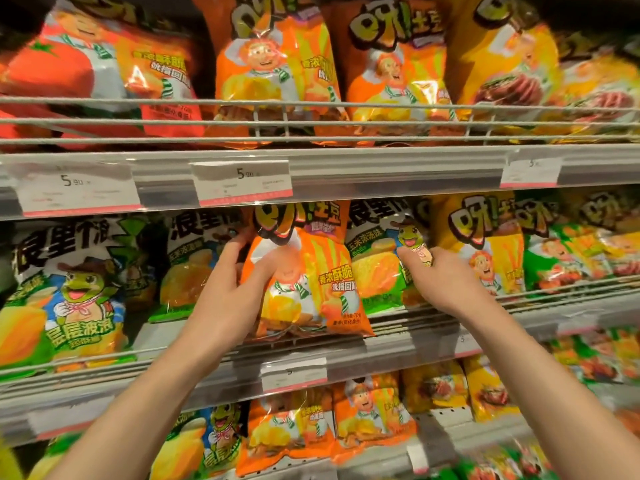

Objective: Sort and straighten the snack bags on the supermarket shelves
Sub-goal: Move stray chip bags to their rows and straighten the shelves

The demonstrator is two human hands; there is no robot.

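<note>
Left hand [225, 289] fingers curled around orange snack bag [304, 282], right hand [446, 278] fingers pinching adjacent green bag [377, 268]

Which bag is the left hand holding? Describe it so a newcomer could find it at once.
Find the middle shelf, below the price tags. The left hand grips an orange bag there, and the right hand is beside it. The orange bag shows a chef, while the bags on both sides are green and white.

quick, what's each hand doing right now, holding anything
Left hand: holding the orange chip bag by its left edge on the middle shelf.
Right hand: fingers curled on the green corn-snack bag beside it.
</note>
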